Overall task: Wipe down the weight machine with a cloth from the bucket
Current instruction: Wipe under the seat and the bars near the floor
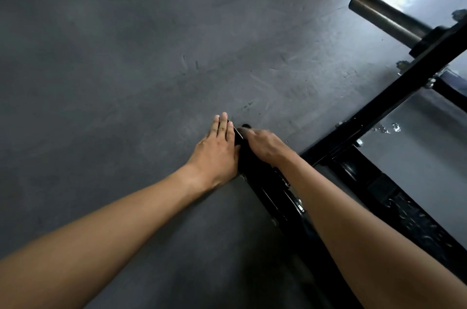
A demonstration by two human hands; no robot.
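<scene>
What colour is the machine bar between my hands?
The frame bar is black; the head view shows it.

Pretty dim overall, the grey floor (126, 56) is sitting in murky light. Glare is blowing out the top right corner and glinting off the steel bar (384, 18). The right hand (262, 147) is smearing with motion blur, and straight lines are bowing near the edges from the wide lens.
</scene>
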